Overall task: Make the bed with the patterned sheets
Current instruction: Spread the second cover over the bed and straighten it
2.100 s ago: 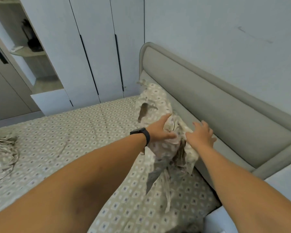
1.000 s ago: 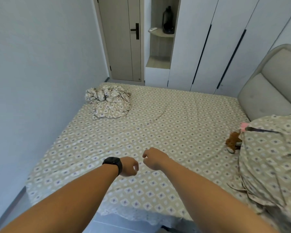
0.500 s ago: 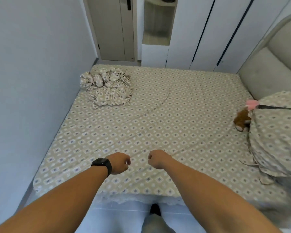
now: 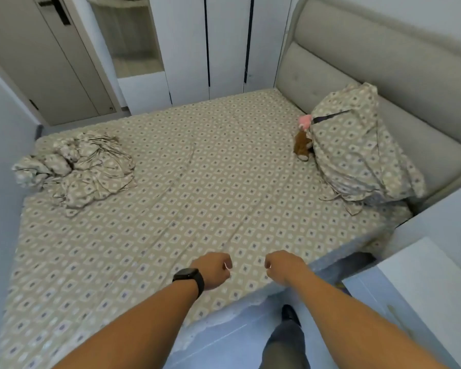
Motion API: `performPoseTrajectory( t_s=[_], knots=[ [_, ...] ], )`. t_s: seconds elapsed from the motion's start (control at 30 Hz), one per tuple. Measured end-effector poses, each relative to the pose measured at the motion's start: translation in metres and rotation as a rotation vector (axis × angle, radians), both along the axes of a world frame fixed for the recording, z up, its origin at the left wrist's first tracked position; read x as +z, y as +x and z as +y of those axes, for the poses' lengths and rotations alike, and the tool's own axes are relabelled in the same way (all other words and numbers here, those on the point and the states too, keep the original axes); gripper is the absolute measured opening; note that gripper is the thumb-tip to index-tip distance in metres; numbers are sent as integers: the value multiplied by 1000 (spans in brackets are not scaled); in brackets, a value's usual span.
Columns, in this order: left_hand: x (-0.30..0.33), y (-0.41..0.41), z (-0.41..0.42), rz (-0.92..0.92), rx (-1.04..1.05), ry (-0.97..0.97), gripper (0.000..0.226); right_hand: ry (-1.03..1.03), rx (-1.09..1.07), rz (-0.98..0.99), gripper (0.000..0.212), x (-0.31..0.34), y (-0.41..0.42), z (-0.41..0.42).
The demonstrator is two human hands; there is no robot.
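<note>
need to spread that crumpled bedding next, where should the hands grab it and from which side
Probably the loose folds along the near edge of the crumpled bedding, reached from the foot of the bed. It lies in a low heap on the fitted sheet with creased flaps facing the person; no corner is clearly visible.

Pale wardrobe doors (image 4: 224,46), grey padded headboard (image 4: 383,62).
</note>
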State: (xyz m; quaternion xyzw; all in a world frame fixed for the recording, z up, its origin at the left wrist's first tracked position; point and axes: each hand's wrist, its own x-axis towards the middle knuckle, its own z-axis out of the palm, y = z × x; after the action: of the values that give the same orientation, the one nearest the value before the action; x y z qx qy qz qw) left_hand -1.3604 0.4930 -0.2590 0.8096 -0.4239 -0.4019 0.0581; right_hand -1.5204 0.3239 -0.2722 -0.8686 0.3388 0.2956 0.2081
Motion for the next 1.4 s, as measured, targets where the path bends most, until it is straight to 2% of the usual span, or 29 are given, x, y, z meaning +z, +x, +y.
performPoseTrajectory(
  t_s=[0.13, 0.27, 0.37, 0.47, 0.53, 0.6, 0.77, 0.87, 0.93, 1.0, 1.1, 1.3, 1.33, 1.4],
  knots=[
    [-29, -41, -74, -39, -24, 6, 30, -68, 14, -13, 16, -19, -28, -94],
    [-49, -64, -173, -12, 191, 20, 27, -66, 58, -127, 22, -41, -47, -206],
    [-56, -93, -234, 26, 341, 47, 21, -60, 105, -119, 22, -51, -78, -268],
    [-79, -116, -285, 52, 354, 71, 22, -67, 182, -76, 23, -78, -98, -326],
    [-121, -127, -317, 63, 365, 95, 23, -60, 244, -42, 23, -121, -106, -359],
    [-155, -136, -329, 64, 369, 135, 24, -61, 306, 9, 23, -156, -112, -375],
    [-297, -164, -361, 91, 238, 237, 32, -70, 393, 124, 25, -299, -133, -405],
    [-347, -178, -364, 52, 106, 318, 45, -70, 435, 134, 27, -344, -137, -400],
    [-374, -184, -368, -14, 104, 304, 38, -105, 444, 84, 29, -366, -134, -400],
    [-390, -184, -372, -74, 109, 286, 26, -164, 470, -33, 29, -377, -133, -402],
    [-393, -184, -373, -92, 37, 294, 30, -166, 474, -207, 42, -383, -145, -405],
    [-389, -203, -369, -37, -126, 373, 41, -13, 371, -175, 51, -391, -180, -402],
    [-392, -204, -373, -40, -138, 379, 38, -13, 382, -136, 45, -388, -176, -402],
    [-397, -200, -381, -32, -159, 387, 30, -17, 442, -106, 16, -387, -169, -404]
  ],
)
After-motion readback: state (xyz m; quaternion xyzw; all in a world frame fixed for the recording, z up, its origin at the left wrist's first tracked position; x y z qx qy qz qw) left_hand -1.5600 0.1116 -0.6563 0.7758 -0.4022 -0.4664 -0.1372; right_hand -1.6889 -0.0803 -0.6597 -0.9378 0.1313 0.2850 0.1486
